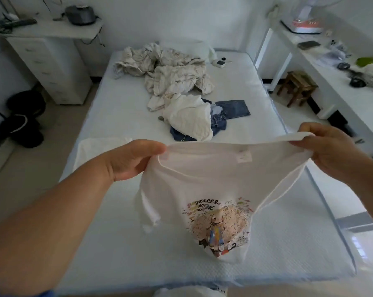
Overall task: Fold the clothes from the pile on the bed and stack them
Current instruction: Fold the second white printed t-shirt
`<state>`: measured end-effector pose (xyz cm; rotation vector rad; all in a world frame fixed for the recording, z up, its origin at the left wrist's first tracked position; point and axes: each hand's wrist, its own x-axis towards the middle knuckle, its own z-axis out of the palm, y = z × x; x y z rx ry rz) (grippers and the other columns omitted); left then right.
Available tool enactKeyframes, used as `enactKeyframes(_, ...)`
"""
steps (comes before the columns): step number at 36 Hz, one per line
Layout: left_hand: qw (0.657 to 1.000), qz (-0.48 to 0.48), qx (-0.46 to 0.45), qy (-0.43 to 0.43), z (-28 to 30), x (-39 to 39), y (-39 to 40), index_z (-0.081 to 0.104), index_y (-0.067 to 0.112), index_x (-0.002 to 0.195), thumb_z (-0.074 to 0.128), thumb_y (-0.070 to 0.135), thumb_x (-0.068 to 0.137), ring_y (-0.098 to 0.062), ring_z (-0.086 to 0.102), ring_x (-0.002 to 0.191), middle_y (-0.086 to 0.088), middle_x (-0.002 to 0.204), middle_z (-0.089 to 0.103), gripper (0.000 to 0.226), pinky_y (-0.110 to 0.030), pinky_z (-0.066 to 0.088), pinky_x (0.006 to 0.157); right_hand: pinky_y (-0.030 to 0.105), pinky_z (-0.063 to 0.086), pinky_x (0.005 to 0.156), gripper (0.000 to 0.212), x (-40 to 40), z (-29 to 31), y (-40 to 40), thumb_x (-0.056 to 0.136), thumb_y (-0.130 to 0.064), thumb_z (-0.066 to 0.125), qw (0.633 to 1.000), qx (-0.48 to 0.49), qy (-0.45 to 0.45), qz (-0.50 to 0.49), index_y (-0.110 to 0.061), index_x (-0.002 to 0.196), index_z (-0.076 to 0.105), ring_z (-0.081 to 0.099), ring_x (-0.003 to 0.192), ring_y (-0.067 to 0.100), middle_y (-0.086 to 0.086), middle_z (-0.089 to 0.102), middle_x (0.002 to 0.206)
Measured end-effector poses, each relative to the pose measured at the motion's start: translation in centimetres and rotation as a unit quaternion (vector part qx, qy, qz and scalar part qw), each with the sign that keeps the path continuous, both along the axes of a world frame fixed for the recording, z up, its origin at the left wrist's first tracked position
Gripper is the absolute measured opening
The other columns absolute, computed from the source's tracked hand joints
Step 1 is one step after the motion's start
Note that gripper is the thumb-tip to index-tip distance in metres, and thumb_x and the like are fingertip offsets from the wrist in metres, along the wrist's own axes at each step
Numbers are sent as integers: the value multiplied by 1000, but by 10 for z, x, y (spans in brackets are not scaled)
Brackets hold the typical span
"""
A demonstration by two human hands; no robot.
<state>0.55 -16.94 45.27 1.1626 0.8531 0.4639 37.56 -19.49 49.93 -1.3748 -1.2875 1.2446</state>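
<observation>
**White printed T-shirt held up over the near half of the bed**

The left hand [127,159] and the right hand [329,146] each pinch the top edge of a white T-shirt [202,185], fingers curled round the fabric, and stretch it between them above the bed [117,116]. The shirt hangs open at the neck, a small label showing inside the collar, and its lower part, printed with a cartoon figure and coloured lettering, reaches the mattress near the front edge.

The bed carries a white textured mattress cover with a pale blue border. Near its middle lies the pile of clothes [192,118]: a crumpled white garment on top of blue denim pieces, one denim leg pointing toward the right edge. Behind it, toward the far edge, a rumpled cream blanket [166,69] spreads out, with a small white device [221,63] just beside it near the far right corner. By the left edge, behind the left hand, lies a flat folded white piece [100,144].

Around the bed the room is white-walled. A white drawer unit [50,67] stands off the far left corner under a shelf bearing a dark grey pot [79,15]. Dark bags [25,118] sit on the floor to the left. To the right runs a long white desk [322,67] cluttered with small items, with a wooden stool [297,86] beneath it.
</observation>
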Motion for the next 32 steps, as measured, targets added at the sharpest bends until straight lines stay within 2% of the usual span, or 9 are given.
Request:
enactKeyframes(2, 998, 13, -52, -43, -1, 0, 1, 75, 11, 75, 61, 47, 72, -15, 65, 73, -5, 77, 70, 39, -25, 50, 69, 11, 40, 44, 45, 4, 3, -1, 76, 6, 54, 1000, -7, 7, 2, -21, 40, 56, 51, 44, 3, -9, 50, 45)
enactKeyframes(4, 998, 22, -51, -37, -5, 1, 1, 76, 12, 69, 52, 29, 78, -11, 65, 70, -1, 73, 70, 31, -26, 49, 69, 11, 39, 42, 41, 9, 5, -1, 72, 4, 57, 1000, -19, -1, 10, -21, 40, 55, 50, 44, 3, -9, 49, 45)
enactKeyframes(9, 998, -39, -43, 23, -7, 7, -3, 76, 11, 74, 53, 15, 77, -13, 66, 75, -3, 79, 71, 23, -21, 52, 67, 13, 42, 44, 19, 23, 7, -3, 65, -8, 58, 992, -96, 8, 81, -20, 50, 59, 52, 49, 7, -3, 51, 53)
enactKeyframes(14, 997, -44, -59, 32, -6, 7, -3, 72, 16, 66, 58, 11, 70, -9, 60, 63, 1, 68, 64, 16, -18, 50, 59, 14, 43, 50, 31, 44, 5, -3, 68, -10, 37, 980, -144, 56, 128, -17, 60, 66, 53, 55, 14, 3, 54, 61)
enactKeyframes(18, 993, -58, -38, 93, -4, 7, -2, 74, 17, 68, 62, 13, 68, -8, 61, 65, 1, 70, 66, 12, -18, 49, 58, 14, 44, 51, 27, 52, 2, -3, 61, 1, 43, 980, -138, -34, 142, -13, 62, 66, 54, 56, 11, 2, 55, 61)
enactKeyframes(21, 987, -76, -15, 144, -3, 10, -3, 74, 21, 70, 68, 10, 73, -8, 61, 67, 3, 73, 67, 12, -19, 50, 60, 14, 44, 53, 29, 55, 1, -4, 75, 17, 49, 976, -123, -125, 130, -9, 69, 60, 53, 57, 8, -1, 55, 61)
enactKeyframes(25, 992, -2, 10, 128, -4, 17, -4, 67, 24, 69, 54, 10, 90, -6, 55, 63, 5, 70, 59, 28, -18, 48, 58, 28, 37, 65, 21, 57, 0, -2, 81, 4, 64, 950, -80, -286, 101, -11, 68, 55, 46, 65, 18, 2, 50, 64)
enactKeyframes(29, 992, 76, 21, 98, -2, 29, -5, 62, 19, 72, 54, 14, 91, -8, 51, 61, 2, 69, 56, 21, -19, 44, 56, 27, 32, 56, 21, 56, -2, -6, 80, -13, 71, 930, -36, -362, 57, -10, 69, 53, 41, 59, 16, 0, 46, 62)
enactKeyframes(32, 990, 72, 66, 103, 4, 35, -4, 65, 20, 70, 65, 22, 83, -8, 57, 58, 2, 68, 61, 13, -18, 48, 53, 26, 34, 54, 24, 54, -3, -7, 79, -26, 71, 920, -5, -392, 12, -9, 71, 56, 46, 58, 16, 1, 50, 63)
